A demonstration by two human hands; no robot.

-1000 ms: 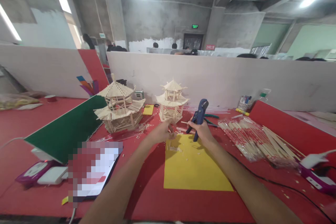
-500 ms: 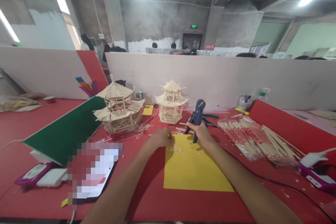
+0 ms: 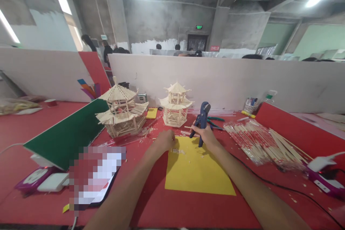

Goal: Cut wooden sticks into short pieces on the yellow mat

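My left hand (image 3: 165, 140) is at the upper left corner of a yellow sheet (image 3: 201, 176), its fingers closed on the edge; the fingertips are partly hidden. A short row of small pale wooden pieces (image 3: 178, 151) lies on the sheet just below that hand. My right hand (image 3: 207, 136) is wrapped round a blue two-handled hand tool (image 3: 204, 115), which stands upright with its rounded head at the top. A thin pale stick (image 3: 188, 127) juts out to the left of the right hand's fingers.
Two pale stick-built pagoda models (image 3: 118, 109) (image 3: 176, 106) stand at the back. Bagged wooden sticks (image 3: 258, 140) lie to the right, beside a black cable (image 3: 258, 178). At left are a phone (image 3: 107, 172) and a green panel (image 3: 67, 133). Green-handled pliers (image 3: 215, 119) lie behind the right hand.
The yellow sheet and the small pieces on it have shifted slightly left and away from me, along with my left hand. The right hand and the blue tool have hardly moved.
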